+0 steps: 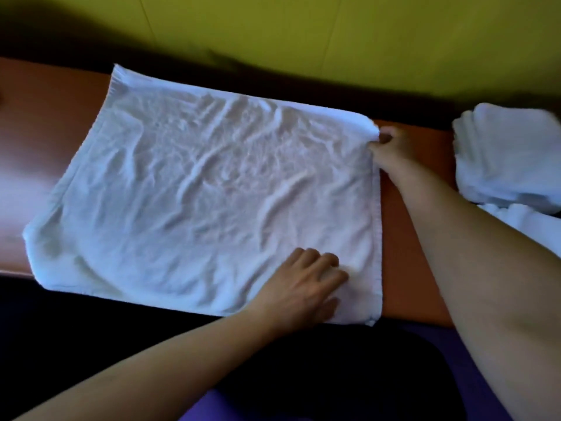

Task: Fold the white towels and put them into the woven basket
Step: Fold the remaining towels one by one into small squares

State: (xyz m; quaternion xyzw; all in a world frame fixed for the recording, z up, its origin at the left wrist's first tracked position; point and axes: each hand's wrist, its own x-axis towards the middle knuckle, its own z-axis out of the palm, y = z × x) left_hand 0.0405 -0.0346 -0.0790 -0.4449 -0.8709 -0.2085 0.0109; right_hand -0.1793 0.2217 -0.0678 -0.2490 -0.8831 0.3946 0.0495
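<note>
A yellow-green panelled wall point(303, 31) rises behind a reddish-brown wooden table point(409, 238) that runs across the view. Spread flat and wrinkled over most of the table lies a white towel point(197, 192), its near edge hanging slightly past the table's front. At the far right sits a pile of white towels point(510, 159), well apart from the spread one. The right hand point(391, 153) pinches the spread towel's far right corner, fingers curled round the cloth. The left hand point(306, 287) rests palm down on the towel near its near right corner, fingers loosely bent, pressing the fabric.
</note>
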